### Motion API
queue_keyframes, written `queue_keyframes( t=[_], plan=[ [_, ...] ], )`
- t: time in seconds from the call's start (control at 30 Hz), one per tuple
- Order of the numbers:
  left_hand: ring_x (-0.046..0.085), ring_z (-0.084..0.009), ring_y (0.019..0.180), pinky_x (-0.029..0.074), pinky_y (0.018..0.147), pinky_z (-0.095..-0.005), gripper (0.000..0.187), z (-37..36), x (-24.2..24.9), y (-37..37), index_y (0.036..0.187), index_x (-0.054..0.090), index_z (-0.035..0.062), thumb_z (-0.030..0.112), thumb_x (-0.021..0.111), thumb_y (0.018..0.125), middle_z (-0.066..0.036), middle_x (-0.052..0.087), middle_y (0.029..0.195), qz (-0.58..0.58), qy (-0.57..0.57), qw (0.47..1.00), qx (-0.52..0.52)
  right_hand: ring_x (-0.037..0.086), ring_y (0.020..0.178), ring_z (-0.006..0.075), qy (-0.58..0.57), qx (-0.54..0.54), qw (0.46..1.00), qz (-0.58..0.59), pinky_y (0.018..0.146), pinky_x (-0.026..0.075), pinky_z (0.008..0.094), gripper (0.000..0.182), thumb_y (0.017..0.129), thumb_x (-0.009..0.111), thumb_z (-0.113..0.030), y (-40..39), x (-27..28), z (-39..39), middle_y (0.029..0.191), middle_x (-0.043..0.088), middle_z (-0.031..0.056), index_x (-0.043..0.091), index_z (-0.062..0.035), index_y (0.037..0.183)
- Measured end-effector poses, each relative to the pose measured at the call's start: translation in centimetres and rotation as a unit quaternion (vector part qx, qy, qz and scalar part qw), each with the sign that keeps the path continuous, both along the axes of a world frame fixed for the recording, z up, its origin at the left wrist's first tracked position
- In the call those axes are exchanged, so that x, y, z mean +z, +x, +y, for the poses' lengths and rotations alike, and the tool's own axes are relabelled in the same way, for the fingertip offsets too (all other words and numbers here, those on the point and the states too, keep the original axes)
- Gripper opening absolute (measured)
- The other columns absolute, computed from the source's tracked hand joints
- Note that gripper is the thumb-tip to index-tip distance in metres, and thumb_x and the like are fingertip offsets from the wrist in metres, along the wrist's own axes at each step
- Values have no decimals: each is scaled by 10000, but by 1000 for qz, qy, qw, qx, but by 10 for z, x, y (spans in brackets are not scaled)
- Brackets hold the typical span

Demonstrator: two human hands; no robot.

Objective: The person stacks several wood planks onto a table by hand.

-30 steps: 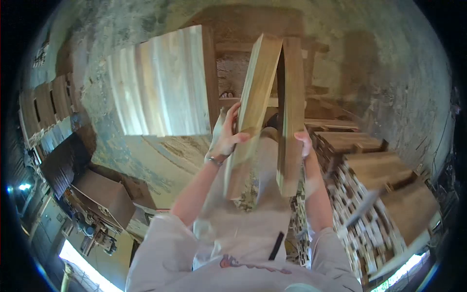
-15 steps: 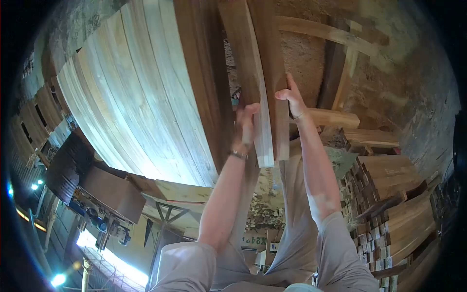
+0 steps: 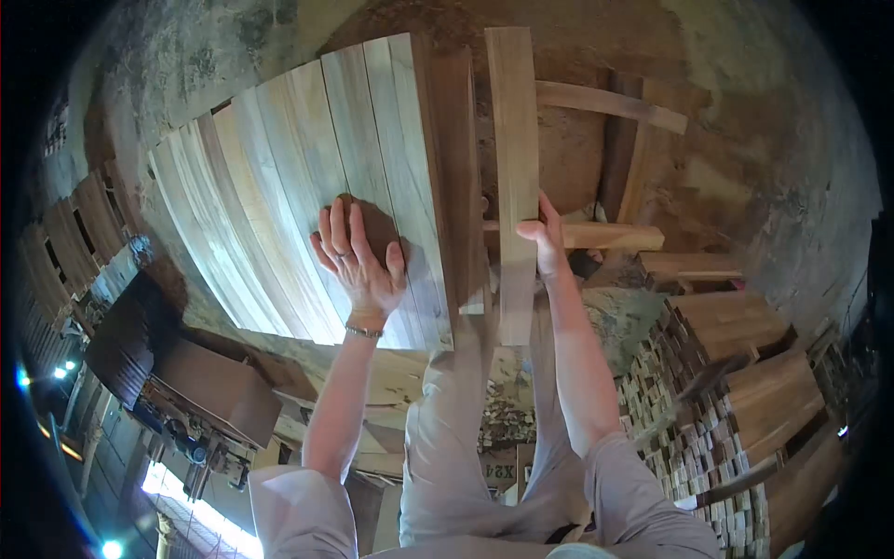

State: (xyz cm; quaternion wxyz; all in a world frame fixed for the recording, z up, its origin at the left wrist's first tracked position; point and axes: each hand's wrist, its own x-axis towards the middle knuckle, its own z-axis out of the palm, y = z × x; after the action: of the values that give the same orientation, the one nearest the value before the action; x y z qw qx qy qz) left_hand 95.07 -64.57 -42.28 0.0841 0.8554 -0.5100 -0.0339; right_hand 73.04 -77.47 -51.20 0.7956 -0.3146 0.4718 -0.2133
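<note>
We rest our open left hand, fingers spread, on the row of boards beneath it, while our right hand pinches a loose board between both hands, whose shifting calls for firm control.

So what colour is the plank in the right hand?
The plank in the right hand is light brown, plain wood; the head view shows it.
</note>
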Motion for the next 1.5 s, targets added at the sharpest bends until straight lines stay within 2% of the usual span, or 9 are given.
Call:
queue_keyframes(
  t=[0.13, 0.3, 0.47, 0.63, 0.8, 1.07, 1.17, 1.23, 1.5],
  plan=[
    [230, -367, 1413, 97, 1137, -544, 653, -1, -2, -1, 1447, 310, 9, 406, 406, 937, -170, 297, 1511, 12, -5, 1000, 10, 452, 1140, 179, 9, 80, 996, 49, 964, 381, 295, 742, 726, 700, -247, 9, 26, 19, 1271, 484, 95, 452, 21, 1373],
    [205, -366, 1420, 82, 1144, -556, 664, -1, -2, -1, 1454, 297, 11, 379, 429, 917, -169, 254, 1533, 10, 6, 1000, 6, 94, 1461, 358, -86, 172, 965, 179, 1186, 107, 420, 937, 883, 410, -702, 65, 38, 25, 1590, 81, 188, 249, -8, 1492],
    [179, -375, 1436, 105, 1147, -565, 716, -5, 9, -2, 1476, 279, 41, 319, 537, 869, -147, 243, 1554, 55, 45, 997, 8, 327, 1374, 379, -99, 386, 908, 131, 1146, 250, 389, 840, 900, 503, -601, 5, 111, 22, 1447, 384, 271, 374, 47, 1419],
    [381, -367, 1332, 329, 1112, -414, 703, -21, 86, -11, 1370, 432, 11, 307, 685, 784, -216, 465, 1392, 249, 254, 934, -25, 439, 1317, 332, -71, 249, 899, 354, 1102, 331, 387, 839, 864, 587, -587, -152, 288, 100, 1397, 466, 253, 456, 87, 1345],
    [635, -385, 983, 506, 888, -463, 519, -29, 123, -59, 1189, 626, 47, 381, 668, 794, -213, 674, 1034, 202, 355, 873, -267, 597, 1144, 251, 32, -20, 926, 375, 984, 456, 367, 682, 903, 613, -491, -314, 420, 224, 1240, 622, 174, 493, 17, 1342],
    [680, -215, 750, 528, 684, -316, 196, -70, 313, -330, 1047, 668, 30, 107, 664, 867, -128, 702, 878, 392, 83, 780, -481, 545, 1216, 224, -105, -503, 814, 270, 1037, 422, 360, 736, 853, 657, -552, -439, 543, 422, 1286, 604, 139, 510, -33, 1353],
    [653, -181, 747, 513, 643, -307, 153, -36, 477, -469, 1023, 664, 35, 76, 655, 876, -107, 693, 882, 391, -64, 679, -618, 553, 1195, 193, -132, -539, 792, 254, 1027, 435, 359, 685, 852, 696, -477, -487, 576, 458, 1273, 611, 122, 526, -19, 1332],
    [625, -290, 994, 501, 863, -398, 213, -31, 558, -538, 1052, 656, 55, 65, 660, 839, -118, 659, 1034, 292, -163, 605, -723, 607, 1118, 216, -188, -509, 765, 347, 971, 484, 372, 630, 852, 706, -446, -524, 634, 466, 1205, 645, 120, 553, -29, 1298],
    [573, -296, 1117, 469, 953, -422, 575, -142, 588, -745, 1222, 584, 99, 287, 807, 727, -104, 576, 1212, 53, -121, 556, -821, 655, 981, 161, -271, -423, 662, 556, 884, 520, 327, 441, 844, 735, -190, -670, 721, 488, 1131, 685, 78, 606, -70, 1248]
  ],
)
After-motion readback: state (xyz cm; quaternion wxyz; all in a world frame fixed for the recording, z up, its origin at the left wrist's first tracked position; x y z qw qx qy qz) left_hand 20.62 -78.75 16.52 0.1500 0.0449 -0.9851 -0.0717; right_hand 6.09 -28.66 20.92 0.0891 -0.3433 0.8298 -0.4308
